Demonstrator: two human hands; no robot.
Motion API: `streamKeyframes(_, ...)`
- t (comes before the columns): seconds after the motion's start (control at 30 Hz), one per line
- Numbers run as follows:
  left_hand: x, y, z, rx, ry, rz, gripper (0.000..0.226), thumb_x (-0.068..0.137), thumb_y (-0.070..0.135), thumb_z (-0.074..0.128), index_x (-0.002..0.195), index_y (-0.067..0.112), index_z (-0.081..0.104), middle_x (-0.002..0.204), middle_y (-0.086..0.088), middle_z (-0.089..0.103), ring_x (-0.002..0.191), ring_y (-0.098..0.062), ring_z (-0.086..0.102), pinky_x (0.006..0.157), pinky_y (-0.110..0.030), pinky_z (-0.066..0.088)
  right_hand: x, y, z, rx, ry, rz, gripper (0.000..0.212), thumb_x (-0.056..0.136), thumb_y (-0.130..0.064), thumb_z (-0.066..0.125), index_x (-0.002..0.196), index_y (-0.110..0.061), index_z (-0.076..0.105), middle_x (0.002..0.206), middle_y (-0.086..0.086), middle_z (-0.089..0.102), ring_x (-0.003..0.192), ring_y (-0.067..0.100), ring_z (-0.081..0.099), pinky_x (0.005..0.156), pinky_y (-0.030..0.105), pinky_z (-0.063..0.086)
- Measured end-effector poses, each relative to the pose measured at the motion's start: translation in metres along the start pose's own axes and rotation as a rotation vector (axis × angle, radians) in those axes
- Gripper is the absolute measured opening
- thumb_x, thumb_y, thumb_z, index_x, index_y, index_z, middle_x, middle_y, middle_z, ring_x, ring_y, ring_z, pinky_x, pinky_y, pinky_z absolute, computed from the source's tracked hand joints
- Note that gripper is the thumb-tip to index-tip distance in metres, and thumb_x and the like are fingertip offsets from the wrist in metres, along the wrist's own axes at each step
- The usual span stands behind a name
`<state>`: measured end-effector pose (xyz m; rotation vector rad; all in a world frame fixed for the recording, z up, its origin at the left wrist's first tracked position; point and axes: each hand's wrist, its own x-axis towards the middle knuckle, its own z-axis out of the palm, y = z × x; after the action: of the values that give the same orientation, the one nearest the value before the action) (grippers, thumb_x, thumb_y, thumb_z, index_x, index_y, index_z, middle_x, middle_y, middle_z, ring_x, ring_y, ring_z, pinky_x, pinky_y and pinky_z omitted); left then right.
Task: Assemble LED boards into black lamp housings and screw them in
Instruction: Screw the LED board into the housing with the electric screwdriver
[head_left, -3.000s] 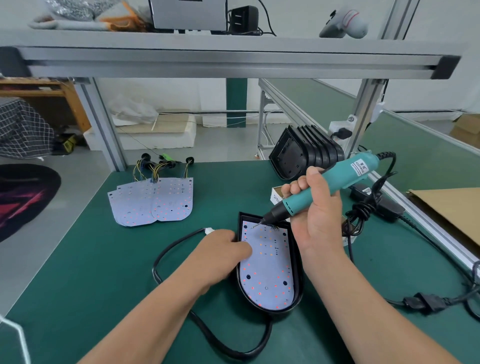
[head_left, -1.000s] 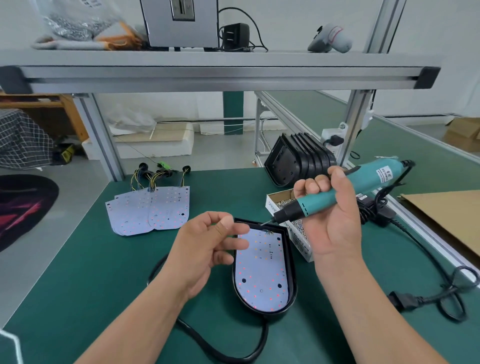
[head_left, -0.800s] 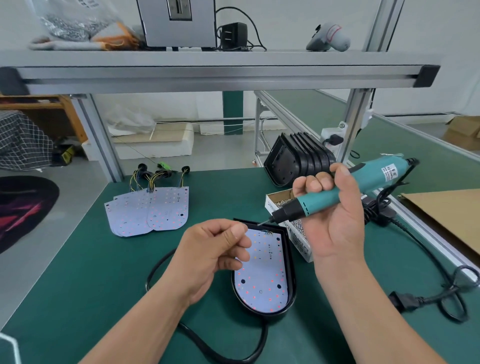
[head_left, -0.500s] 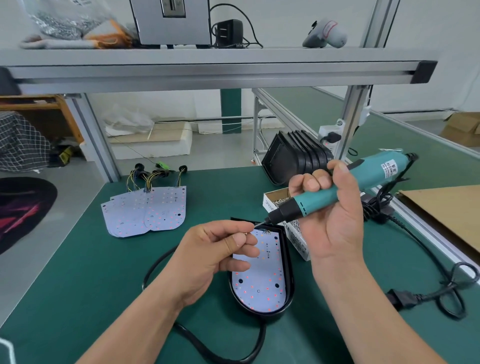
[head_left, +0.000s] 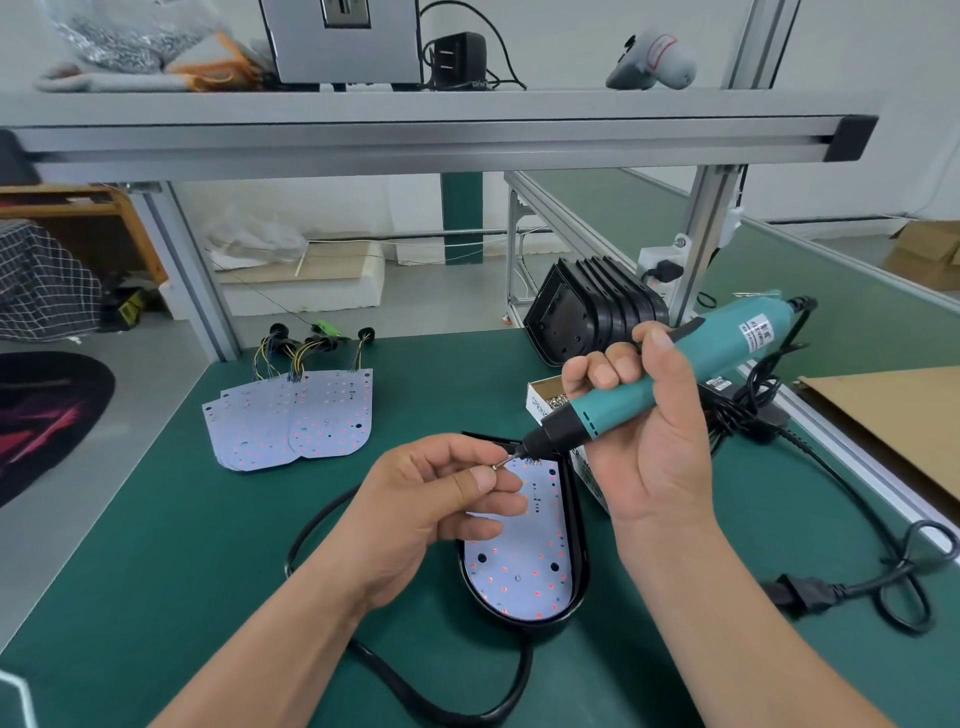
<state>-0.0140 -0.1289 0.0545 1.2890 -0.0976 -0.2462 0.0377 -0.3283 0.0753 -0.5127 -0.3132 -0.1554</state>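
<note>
One screw (head_left: 496, 466) being pinched at left hand (head_left: 431, 504) fingertips, touching bit of one screwdriver (head_left: 727, 345) right hand (head_left: 654, 447) is fist-gripping.

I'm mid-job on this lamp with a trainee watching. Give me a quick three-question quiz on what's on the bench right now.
1. True or false: the left hand grips the teal electric screwdriver.
2. What do the left hand's fingers pinch at the screwdriver's bit? A) a small silvery screw B) tweezers C) a roll of tape
3. Fill in: the open cardboard box of screws stands to the ____ of the oval black lamp housing.

Key: 1 false, the right hand grips it; 2 A; 3 right.
</note>
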Motion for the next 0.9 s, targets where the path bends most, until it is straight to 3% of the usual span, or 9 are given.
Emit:
streamKeyframes(0.13, 0.0, -0.004, 0.0, 0.082, 0.016, 0.054, 0.014, 0.088, 0.016, 0.074, 0.097, 0.022, 0.082, 0.103, -0.019, 0.08, 0.093, -0.032, 0.08, 0.065, -0.027, 0.061, 0.0, 0.0, -0.001, -0.042, -0.016, 0.003, 0.007, 0.103, -0.021, 0.064, 0.097, -0.019, 0.061, 0.074, -0.004, 0.051, 0.067, 0.013, 0.052, 0.086, 0.036, 0.055)
streamKeyframes(0.33, 0.003, -0.012, -0.002, 0.296, 0.075, 0.163, 0.02, 0.102, -0.004, 0.064, 0.111, 0.012, 0.073, 0.097, -0.013, 0.081, 0.085, -0.029, 0.08, 0.055, -0.025, 0.055, -0.001, 0.006, -0.003, -0.021, 0.022, -0.008, 0.01, 0.102, -0.024, 0.066, 0.095, -0.019, 0.063, 0.075, -0.004, 0.051, 0.067, 0.013, 0.053, 0.086, 0.036, 0.056)
streamKeyframes(0.53, 0.004, -0.012, -0.001, 0.325, 0.082, 0.159, 0.024, 0.102, -0.001, 0.065, 0.122, 0.012, 0.07, 0.099, -0.009, 0.082, 0.077, -0.024, 0.078, 0.052, -0.025, 0.053, 0.0, 0.006, -0.004, 0.023, 0.091, -0.017, 0.013, 0.102, -0.025, 0.067, 0.091, -0.018, 0.065, 0.074, -0.003, 0.049, 0.066, 0.014, 0.051, 0.086, 0.037, 0.055)
streamKeyframes(0.63, 0.004, -0.01, -0.004, 0.321, 0.085, 0.174, 0.025, 0.102, 0.009, 0.068, 0.126, 0.017, 0.069, 0.103, -0.007, 0.082, 0.072, -0.025, 0.077, 0.049, -0.026, 0.052, 0.001, 0.005, -0.005, 0.031, 0.115, -0.022, 0.013, 0.1, -0.025, 0.068, 0.09, -0.018, 0.065, 0.074, -0.003, 0.047, 0.066, 0.014, 0.049, 0.086, 0.037, 0.055)
streamKeyframes(0.7, 0.005, -0.009, -0.007, 0.324, 0.173, 0.197, 0.025, 0.094, 0.028, 0.071, 0.118, 0.03, 0.072, 0.097, -0.004, 0.081, 0.064, -0.025, 0.069, 0.048, -0.027, 0.049, 0.003, 0.004, -0.006, 0.039, 0.124, -0.029, 0.013, 0.1, -0.025, 0.068, 0.089, -0.018, 0.065, 0.073, -0.003, 0.047, 0.066, 0.014, 0.049, 0.087, 0.037, 0.055)
streamKeyframes(0.8, 0.011, -0.013, -0.015, 0.507, 0.392, 0.166, 0.037, 0.078, 0.056, 0.065, 0.112, 0.042, 0.068, 0.087, 0.016, 0.07, 0.067, -0.01, 0.06, 0.065, -0.029, 0.047, 0.007, -0.003, -0.011, 0.028, 0.144, -0.049, 0.012, 0.099, -0.022, 0.069, 0.089, -0.017, 0.065, 0.073, -0.003, 0.048, 0.065, 0.014, 0.049, 0.087, 0.037, 0.055)
streamKeyframes(0.9, 0.013, -0.022, -0.015, 0.787, 0.332, 0.002, 0.067, 0.073, 0.073, 0.058, 0.131, 0.039, 0.055, 0.091, 0.026, 0.065, 0.079, 0.004, 0.062, 0.078, -0.029, 0.047, 0.014, -0.011, -0.021, -0.027, 0.18, -0.074, 0.012, 0.099, -0.019, 0.07, 0.092, -0.017, 0.06, 0.072, -0.003, 0.049, 0.063, 0.014, 0.05, 0.079, 0.035, 0.056)
